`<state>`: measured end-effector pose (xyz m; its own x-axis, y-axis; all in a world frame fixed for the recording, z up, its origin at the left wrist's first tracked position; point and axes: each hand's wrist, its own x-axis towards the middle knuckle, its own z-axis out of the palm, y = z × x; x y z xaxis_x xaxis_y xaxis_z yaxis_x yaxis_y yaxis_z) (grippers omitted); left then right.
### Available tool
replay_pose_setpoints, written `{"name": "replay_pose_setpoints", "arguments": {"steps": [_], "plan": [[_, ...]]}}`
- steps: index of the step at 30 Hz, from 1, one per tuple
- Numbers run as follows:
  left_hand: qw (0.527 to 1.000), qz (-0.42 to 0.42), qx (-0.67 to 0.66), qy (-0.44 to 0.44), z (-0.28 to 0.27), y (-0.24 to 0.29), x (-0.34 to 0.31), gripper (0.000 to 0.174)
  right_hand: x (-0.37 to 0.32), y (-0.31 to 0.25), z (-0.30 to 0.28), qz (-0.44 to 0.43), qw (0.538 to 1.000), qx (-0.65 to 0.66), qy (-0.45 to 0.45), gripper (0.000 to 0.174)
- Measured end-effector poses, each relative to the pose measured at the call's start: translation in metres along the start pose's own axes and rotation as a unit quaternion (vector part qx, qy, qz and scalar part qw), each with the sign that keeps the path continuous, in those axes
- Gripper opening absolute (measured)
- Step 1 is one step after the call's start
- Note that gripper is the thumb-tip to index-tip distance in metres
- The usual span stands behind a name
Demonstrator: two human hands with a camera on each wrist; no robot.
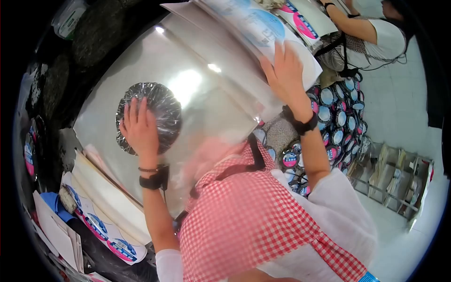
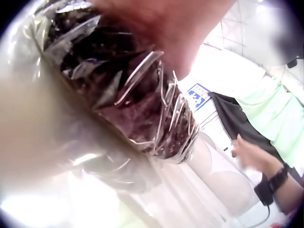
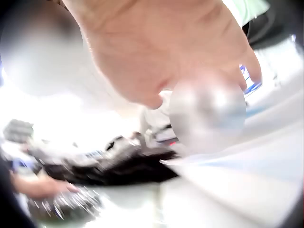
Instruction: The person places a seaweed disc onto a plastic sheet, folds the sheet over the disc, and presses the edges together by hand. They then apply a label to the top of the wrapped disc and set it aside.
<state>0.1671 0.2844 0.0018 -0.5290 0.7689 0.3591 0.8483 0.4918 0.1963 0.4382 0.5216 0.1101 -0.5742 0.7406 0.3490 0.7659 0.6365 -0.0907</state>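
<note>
A round, dark cake in crinkled clear plastic film (image 1: pixel 164 110) lies on the shiny, clear-covered tabletop (image 1: pixel 110 80). My left hand (image 1: pixel 141 131) rests on its top with the fingers extended, and the left wrist view shows the wrapped edge (image 2: pixel 142 109) close under the palm. At the far right of the table, my right hand (image 1: pixel 286 77) reaches over curled sheets of printed round labels (image 1: pixel 260 26), fingers spread. In the right wrist view, a blurred pale round shape (image 3: pixel 206 116) overlaps the right fingertips.
Many dark round packs with blue and pink labels (image 1: pixel 338 110) are piled at the right. Beyond them stands a wire rack (image 1: pixel 390 178). More label sheets (image 1: pixel 98 228) lie at the lower left. Another person (image 1: pixel 371 35) works at the upper right.
</note>
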Motion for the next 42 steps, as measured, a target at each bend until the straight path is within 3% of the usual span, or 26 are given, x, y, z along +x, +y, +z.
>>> {"name": "replay_pose_setpoints", "arguments": {"steps": [3,6,9,13,16,18,21,22,23,26,30,33,36,39,40,41,42], "plan": [[1.0,0.008,-0.003,0.006,0.001,-0.002,0.0,0.036,-0.089,0.04,0.057,-0.125,0.971,0.063,-0.194,0.069],[1.0,0.01,-0.019,0.011,0.001,-0.001,0.001,0.036,-0.061,0.008,0.022,-0.068,0.938,0.049,-0.336,0.08],[1.0,0.001,-0.03,0.003,-0.002,-0.001,-0.001,0.036,-0.036,-0.001,0.027,-0.104,0.981,-0.022,-0.163,0.089],[1.0,-0.006,-0.024,0.002,-0.002,-0.001,-0.001,0.036,-0.017,0.009,0.038,-0.114,0.982,0.038,-0.147,0.084],[1.0,-0.009,-0.014,-0.007,-0.001,-0.002,-0.001,0.036,0.004,0.05,0.011,-0.02,0.95,0.126,-0.284,0.069],[1.0,-0.008,-0.016,-0.002,-0.001,-0.001,0.0,0.036,0.029,0.068,-0.022,-0.048,0.919,0.069,-0.384,0.05],[1.0,-0.007,-0.018,-0.005,-0.002,-0.001,0.0,0.037,0.057,0.13,-0.022,-0.115,0.884,0.187,-0.412,0.044],[1.0,-0.008,-0.019,-0.006,-0.002,0.0,-0.001,0.037,0.064,0.15,-0.014,-0.052,0.815,0.31,-0.487,0.055],[1.0,-0.009,-0.019,-0.008,-0.003,0.0,-0.001,0.037,0.062,0.158,-0.012,-0.005,0.815,0.313,-0.488,0.056],[1.0,-0.005,-0.028,-0.004,-0.004,0.0,0.0,0.037,0.067,0.148,-0.018,0.107,0.786,0.313,-0.523,0.06],[0.999,-0.005,-0.037,-0.003,-0.006,0.0,-0.001,0.037,0.06,0.118,0.002,0.042,0.766,0.337,-0.546,0.054],[0.999,-0.004,-0.036,0.0,-0.006,0.001,-0.001,0.037,0.055,0.119,0.016,-0.003,0.79,0.381,-0.48,0.047],[0.999,-0.006,-0.031,-0.002,-0.007,0.002,0.0,0.037,0.069,0.139,0.001,-0.099,0.913,0.133,-0.374,0.044],[0.999,-0.008,-0.031,-0.005,-0.008,0.002,0.0,0.037,0.072,0.184,0.006,0.007,0.966,0.114,-0.232,0.048],[1.0,-0.006,-0.027,-0.01,-0.008,0.001,-0.001,0.038,0.071,0.181,0.003,0.054,0.973,0.105,-0.201,0.05],[1.0,-0.007,-0.024,-0.012,-0.007,0.001,-0.001,0.038,0.08,0.142,-0.011,0.111,0.971,0.087,-0.195,0.053],[1.0,-0.012,-0.021,-0.011,-0.006,0.002,0.0,0.038,0.079,0.119,-0.006,-0.005,0.983,0.0,-0.185,0.058]]}}
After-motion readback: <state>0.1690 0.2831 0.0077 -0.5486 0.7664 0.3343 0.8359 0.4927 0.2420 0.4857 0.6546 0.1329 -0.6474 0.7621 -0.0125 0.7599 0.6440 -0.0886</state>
